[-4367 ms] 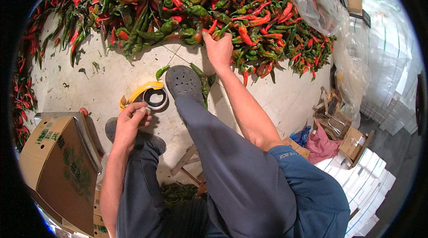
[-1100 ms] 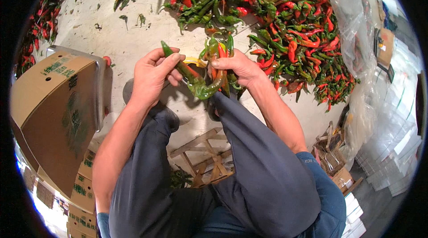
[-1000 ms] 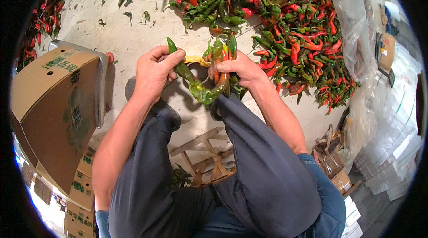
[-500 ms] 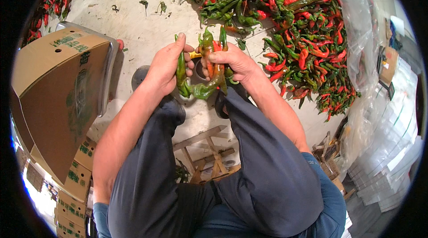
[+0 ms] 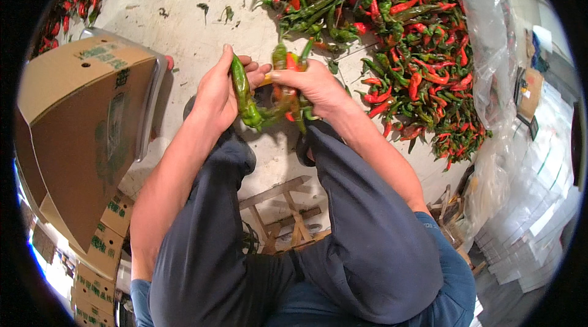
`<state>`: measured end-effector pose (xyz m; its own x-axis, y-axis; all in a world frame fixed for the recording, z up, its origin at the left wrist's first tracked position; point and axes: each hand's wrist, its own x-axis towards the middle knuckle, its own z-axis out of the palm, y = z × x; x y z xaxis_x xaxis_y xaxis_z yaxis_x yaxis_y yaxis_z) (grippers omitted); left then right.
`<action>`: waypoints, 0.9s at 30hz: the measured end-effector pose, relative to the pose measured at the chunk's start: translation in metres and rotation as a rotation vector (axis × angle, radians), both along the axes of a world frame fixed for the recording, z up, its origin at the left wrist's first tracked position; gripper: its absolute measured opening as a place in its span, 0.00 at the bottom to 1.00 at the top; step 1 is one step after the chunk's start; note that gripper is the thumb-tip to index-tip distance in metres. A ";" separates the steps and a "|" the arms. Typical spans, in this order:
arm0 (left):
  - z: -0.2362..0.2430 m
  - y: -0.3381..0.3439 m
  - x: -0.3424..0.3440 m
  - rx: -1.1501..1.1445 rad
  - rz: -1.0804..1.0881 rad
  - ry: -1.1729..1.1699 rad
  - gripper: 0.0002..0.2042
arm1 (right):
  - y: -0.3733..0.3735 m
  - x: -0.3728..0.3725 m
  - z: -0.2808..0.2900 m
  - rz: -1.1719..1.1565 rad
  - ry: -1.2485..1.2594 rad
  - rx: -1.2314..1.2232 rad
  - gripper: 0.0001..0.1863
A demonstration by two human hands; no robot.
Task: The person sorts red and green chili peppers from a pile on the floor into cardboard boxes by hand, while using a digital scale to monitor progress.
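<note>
My left hand (image 5: pixel 217 91) holds a long green chili pepper (image 5: pixel 244 91) along its palm, thumb raised and fingers partly stretched toward the other hand. Close beside it, my right hand (image 5: pixel 315 85) grips a small bunch of red and green chili peppers (image 5: pixel 286 91), its thumb across them. The lower ends of the bunch are smeared by motion. A small yellow thing (image 5: pixel 267 79) shows between the two hands; its kind is hard to make out. Both hands are above the floor, just beyond my knees.
A large heap of red and green chili peppers (image 5: pixel 422 63) covers the floor at the right and far side. An open cardboard box (image 5: pixel 92 125) stands at the left. Clear plastic sheeting (image 5: pixel 493 51) hangs on the right. A wooden frame (image 5: pixel 288 207) lies between my legs.
My left hand has shifted slightly left and its fingers have straightened. The green pepper in it now lies more fully in view. The bunch in my right hand has swung and blurred.
</note>
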<state>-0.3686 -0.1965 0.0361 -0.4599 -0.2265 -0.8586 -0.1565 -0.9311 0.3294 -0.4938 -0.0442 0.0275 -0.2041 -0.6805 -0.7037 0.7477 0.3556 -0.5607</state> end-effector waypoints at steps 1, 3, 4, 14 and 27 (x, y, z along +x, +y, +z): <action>0.003 0.002 -0.002 -0.043 0.035 -0.001 0.26 | -0.013 0.008 0.005 -0.016 0.115 -0.016 0.12; 0.000 0.001 0.006 -0.110 -0.049 0.095 0.22 | -0.033 0.014 0.024 0.015 0.272 0.026 0.11; 0.004 0.004 0.006 -0.169 -0.139 0.132 0.21 | -0.041 0.015 0.026 0.008 0.336 0.044 0.11; 0.019 -0.003 0.009 -0.384 -0.284 0.244 0.32 | -0.063 0.020 0.034 -0.334 -0.320 -0.263 0.32; -0.002 -0.015 0.048 0.048 -0.059 0.519 0.45 | -0.037 0.011 0.037 0.258 0.818 -0.114 0.15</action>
<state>-0.3208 -0.2117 0.0339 -0.8385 -0.1533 -0.5228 -0.0365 -0.9417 0.3346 -0.4832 -0.0811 0.0644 -0.4464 -0.8329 -0.3271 -0.0029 0.3669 -0.9303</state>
